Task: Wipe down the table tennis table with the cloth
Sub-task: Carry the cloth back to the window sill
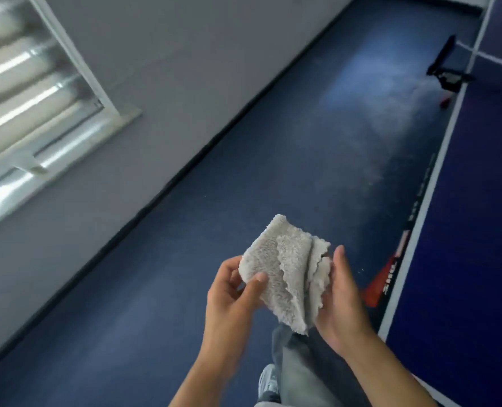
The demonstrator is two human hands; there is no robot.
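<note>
Seemingly folded cloth [285,268] between both hands [232,292] [337,298]

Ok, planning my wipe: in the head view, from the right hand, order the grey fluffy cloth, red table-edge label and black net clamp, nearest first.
1. The grey fluffy cloth, touching the right hand.
2. The red table-edge label, just right of it.
3. The black net clamp, far ahead, upper right.

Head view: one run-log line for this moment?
left hand: pinches folded grey terry cloth | right hand: against cloth edge, fingers hidden | dark blue table tennis table: untouched
</note>
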